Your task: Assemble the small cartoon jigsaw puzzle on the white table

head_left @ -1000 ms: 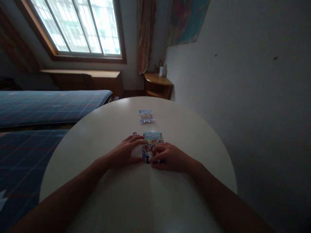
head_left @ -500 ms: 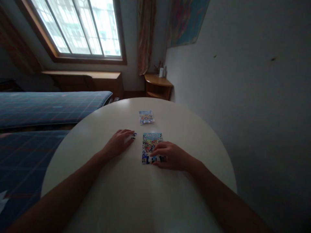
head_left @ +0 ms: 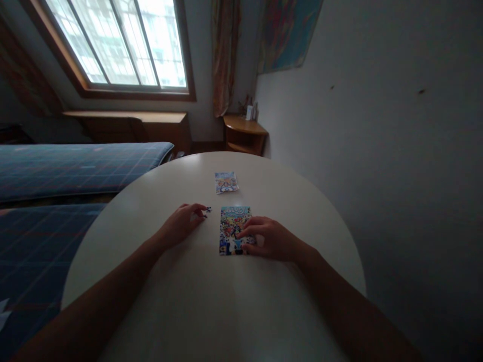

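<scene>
A small colourful jigsaw puzzle [head_left: 233,223] lies on the round white table [head_left: 211,301] in front of me. My right hand [head_left: 269,239] rests on its right side, fingers pressed flat on the lower part of the picture. My left hand [head_left: 183,223] lies on the table left of the puzzle, its fingertips pinching at a tiny dark puzzle piece [head_left: 207,211]. Farther back on the table lies a small printed card [head_left: 226,181] with a similar picture.
A white wall runs close along the table's right side. Left of the table are beds with blue checked covers [head_left: 75,163]. A wooden corner shelf [head_left: 244,131] and a window [head_left: 121,45] stand at the back.
My left hand left the puzzle's left edge and moved left and back to the dark piece, its fingers now curling on it. My right hand slid slightly up the puzzle.
</scene>
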### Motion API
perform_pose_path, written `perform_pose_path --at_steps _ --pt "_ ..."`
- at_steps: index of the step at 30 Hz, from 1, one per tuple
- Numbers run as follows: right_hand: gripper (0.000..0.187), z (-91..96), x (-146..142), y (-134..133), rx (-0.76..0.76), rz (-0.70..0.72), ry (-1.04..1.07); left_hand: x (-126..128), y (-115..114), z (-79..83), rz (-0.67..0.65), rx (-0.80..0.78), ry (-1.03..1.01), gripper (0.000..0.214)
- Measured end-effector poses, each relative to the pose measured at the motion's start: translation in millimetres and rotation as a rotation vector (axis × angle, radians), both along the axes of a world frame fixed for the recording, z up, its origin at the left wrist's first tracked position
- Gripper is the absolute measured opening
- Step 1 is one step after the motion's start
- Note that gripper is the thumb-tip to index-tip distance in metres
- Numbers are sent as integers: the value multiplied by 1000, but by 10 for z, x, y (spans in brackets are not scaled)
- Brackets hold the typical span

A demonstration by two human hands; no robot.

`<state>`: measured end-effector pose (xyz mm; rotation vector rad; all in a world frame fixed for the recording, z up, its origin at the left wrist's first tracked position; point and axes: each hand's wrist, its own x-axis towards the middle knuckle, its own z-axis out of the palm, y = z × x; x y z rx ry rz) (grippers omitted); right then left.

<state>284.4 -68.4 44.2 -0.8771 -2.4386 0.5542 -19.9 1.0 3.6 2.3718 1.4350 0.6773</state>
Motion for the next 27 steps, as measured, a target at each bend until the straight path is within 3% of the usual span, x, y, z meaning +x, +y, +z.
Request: perform_pose_path --at_steps 8,19,27 --pt "22 0 5 -1 0 -2 -6 -41 -2 -61 25 85 64 28" --pt "22 -21 10 13 12 3 -2 -3 -20 -4 62 15 13 17" --pt "17 -81 -89 23 59 -98 7 335 -289 128 2 -104 -260 15"
